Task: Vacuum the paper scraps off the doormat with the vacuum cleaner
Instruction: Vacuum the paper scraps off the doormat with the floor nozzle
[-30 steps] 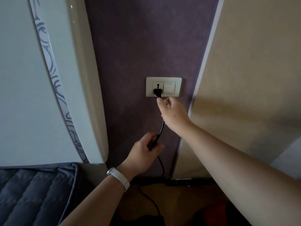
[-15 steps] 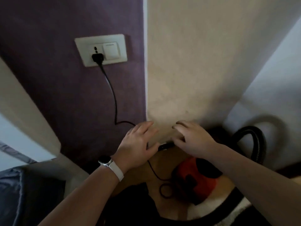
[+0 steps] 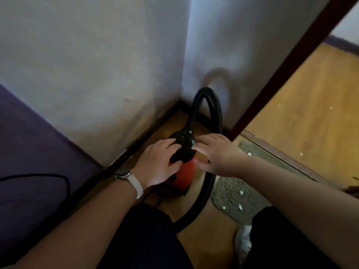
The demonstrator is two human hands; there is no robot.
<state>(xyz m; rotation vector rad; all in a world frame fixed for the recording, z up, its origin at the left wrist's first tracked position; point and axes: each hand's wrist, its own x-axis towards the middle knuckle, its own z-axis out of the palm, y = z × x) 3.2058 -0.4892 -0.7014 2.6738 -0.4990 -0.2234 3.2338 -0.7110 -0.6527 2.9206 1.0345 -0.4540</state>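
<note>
1. Grip: left hand (image 3: 159,162) is cupped over the black top of the vacuum cleaner (image 3: 184,171), thumb hooked under its edge, so it has hold of it. Right hand (image 3: 217,154) is flat with straight fingers, tips at the far side of the same top. Can't tell if it touches; it holds nothing.
2. Task things: doormat (image 3: 231,197) lies just below the right wrist. Paper scraps (image 3: 241,192) sit on it, not yet vacuumed.
3. Risk: hose (image 3: 212,107) arcs up beyond the fingertips, drops back under the right hand and runs along the mat edge. Lifting the body would likely drag the hose over the mat and scatter the scraps.
4. Risk: power cord (image 3: 67,183) hangs on the purple wall (image 3: 29,144), behind the left wrist. A long pull matward could take it taut or snag it.
5. Risk: a one-hand hold on a rounded top may slip. The right hand should close on it first.
6. Nozzle end isn't in view.
7. Room: walls meet just past the fingertips and run close along the left hand's outer side, so there is no clearance there. Open room is on the right hand's outer side, over the mat to the threshold (image 3: 275,152). The person's legs crowd the wrist side.
</note>
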